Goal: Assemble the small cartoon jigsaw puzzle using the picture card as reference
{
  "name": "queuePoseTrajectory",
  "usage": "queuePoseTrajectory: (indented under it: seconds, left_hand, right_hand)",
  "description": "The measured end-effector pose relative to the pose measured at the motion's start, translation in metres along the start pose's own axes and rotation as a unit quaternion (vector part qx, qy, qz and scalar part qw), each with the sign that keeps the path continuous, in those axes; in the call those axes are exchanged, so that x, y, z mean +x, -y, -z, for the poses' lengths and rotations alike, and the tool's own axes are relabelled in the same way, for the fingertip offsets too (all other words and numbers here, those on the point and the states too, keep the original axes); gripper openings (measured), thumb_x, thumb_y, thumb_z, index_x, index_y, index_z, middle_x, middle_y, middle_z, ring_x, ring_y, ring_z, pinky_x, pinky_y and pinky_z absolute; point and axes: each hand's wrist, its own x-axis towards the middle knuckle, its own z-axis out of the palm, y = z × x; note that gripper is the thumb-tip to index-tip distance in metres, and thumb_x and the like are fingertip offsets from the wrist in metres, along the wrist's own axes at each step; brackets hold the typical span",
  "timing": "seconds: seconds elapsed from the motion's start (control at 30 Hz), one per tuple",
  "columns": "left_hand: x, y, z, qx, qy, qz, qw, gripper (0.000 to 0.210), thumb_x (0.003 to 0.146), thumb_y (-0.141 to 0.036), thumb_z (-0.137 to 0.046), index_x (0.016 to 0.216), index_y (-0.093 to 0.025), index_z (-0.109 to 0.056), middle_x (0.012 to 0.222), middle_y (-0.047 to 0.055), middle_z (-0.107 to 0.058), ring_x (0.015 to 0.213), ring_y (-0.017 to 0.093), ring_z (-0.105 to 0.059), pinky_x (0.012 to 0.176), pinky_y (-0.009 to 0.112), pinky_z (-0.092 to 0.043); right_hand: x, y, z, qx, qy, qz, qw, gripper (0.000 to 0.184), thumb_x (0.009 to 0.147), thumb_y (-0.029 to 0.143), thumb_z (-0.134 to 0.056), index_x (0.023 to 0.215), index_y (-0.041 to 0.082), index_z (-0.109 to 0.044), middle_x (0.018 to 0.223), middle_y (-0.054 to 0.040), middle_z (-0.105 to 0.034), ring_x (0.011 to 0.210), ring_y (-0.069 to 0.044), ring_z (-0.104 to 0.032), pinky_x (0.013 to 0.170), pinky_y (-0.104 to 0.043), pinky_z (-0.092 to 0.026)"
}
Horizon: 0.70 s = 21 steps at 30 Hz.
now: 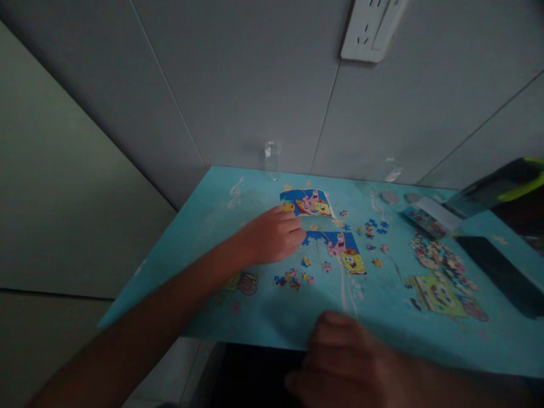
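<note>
My left hand reaches over the table with its fingers curled together, at the left end of a partly assembled jigsaw puzzle. Anything between its fingertips is hidden. Just behind the hand lies a cartoon picture sheet with a pink and a yellow figure on blue. My right hand is low at the table's front edge, blurred, its fingers folded in; whatever they may hold does not show. Loose puzzle pieces are scattered in front of the assembled part, and more pieces lie to its right.
A clear plastic jar stands at the back by the wall. On the right of the turquoise table are a pile of mixed pieces, an opened small box, a dark oblong object and round lids.
</note>
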Motion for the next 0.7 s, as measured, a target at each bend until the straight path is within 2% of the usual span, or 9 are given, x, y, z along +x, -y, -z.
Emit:
queuePoseTrajectory:
  seconds: [0.03, 0.07, 0.13, 0.23, 0.37, 0.5, 0.7]
  left_hand:
    - [0.007, 0.003, 0.001, 0.003, -0.010, 0.005, 1.000, 0.022, 0.101, -0.025, -0.047, 0.087, -0.021, -0.064, 0.087, 0.005, -0.065, 0.083, 0.021, -0.054, 0.075, 0.039, -0.037]
    - [0.012, 0.005, 0.000, 0.006, -0.026, 0.018, 0.999, 0.023, 0.102, -0.025, -0.047, 0.086, -0.020, -0.064, 0.087, 0.005, -0.065, 0.085, 0.021, -0.054, 0.076, 0.039, -0.037]
    - [0.017, 0.007, -0.004, 0.011, -0.059, 0.051, 0.997, 0.024, 0.102, -0.025, -0.047, 0.085, -0.019, -0.063, 0.086, 0.005, -0.063, 0.085, 0.021, -0.054, 0.076, 0.039, -0.037]
    - [0.010, 0.007, -0.016, 0.006, -0.081, 0.083, 0.993, 0.025, 0.102, -0.026, -0.049, 0.084, -0.019, -0.064, 0.084, 0.004, -0.062, 0.084, 0.021, -0.054, 0.075, 0.037, -0.037]
    - [-0.006, 0.003, -0.028, -0.033, -0.072, 0.101, 0.992, 0.022, 0.102, -0.025, -0.050, 0.090, -0.018, -0.067, 0.086, 0.004, -0.064, 0.088, 0.020, -0.056, 0.080, 0.037, -0.039]
    - [-0.009, -0.004, -0.031, -0.062, -0.056, 0.106, 0.991, 0.019, 0.102, -0.025, -0.051, 0.100, -0.017, -0.068, 0.093, 0.006, -0.066, 0.093, 0.021, -0.057, 0.082, 0.037, -0.041]
    - [-0.006, -0.010, -0.033, -0.072, -0.048, 0.115, 0.990, 0.019, 0.102, -0.020, -0.050, 0.107, -0.017, -0.068, 0.095, 0.006, -0.067, 0.093, 0.021, -0.058, 0.081, 0.037, -0.042]
  right_hand:
    - [-0.006, -0.018, 0.001, -0.011, -0.041, -0.038, 0.998, 0.017, 0.092, 0.021, -0.063, 0.103, 0.018, -0.074, 0.065, 0.0003, -0.064, 0.057, -0.015, -0.053, 0.054, -0.034, -0.043]
    - [-0.012, -0.036, 0.002, -0.027, -0.054, -0.057, 0.997, 0.019, 0.094, 0.018, -0.060, 0.107, 0.015, -0.073, 0.067, -0.0011, -0.065, 0.060, -0.015, -0.054, 0.057, -0.034, -0.043]
    - [-0.020, -0.068, 0.004, -0.056, -0.045, -0.094, 0.993, 0.019, 0.097, 0.015, -0.057, 0.109, 0.015, -0.071, 0.075, -0.0038, -0.069, 0.068, -0.017, -0.058, 0.063, -0.034, -0.045]
    - [-0.028, -0.095, 0.005, -0.050, 0.000, -0.157, 0.986, 0.019, 0.100, 0.026, -0.060, 0.112, 0.019, -0.072, 0.091, -0.0068, -0.072, 0.085, -0.021, -0.063, 0.080, -0.039, -0.050]
    - [-0.030, -0.097, -0.005, -0.004, 0.042, -0.235, 0.971, 0.037, 0.096, 0.046, -0.065, 0.123, 0.021, -0.069, 0.103, -0.0088, -0.070, 0.095, -0.025, -0.063, 0.087, -0.044, -0.051]
    - [-0.027, -0.087, -0.015, 0.006, 0.020, -0.282, 0.959, 0.034, 0.099, 0.040, -0.061, 0.127, 0.022, -0.068, 0.105, -0.0088, -0.067, 0.098, -0.025, -0.062, 0.091, -0.045, -0.051]
    - [-0.012, -0.081, -0.022, -0.006, 0.020, -0.287, 0.958, 0.030, 0.101, 0.032, -0.058, 0.129, 0.026, -0.068, 0.110, -0.0087, -0.065, 0.100, -0.025, -0.060, 0.089, -0.044, -0.051]
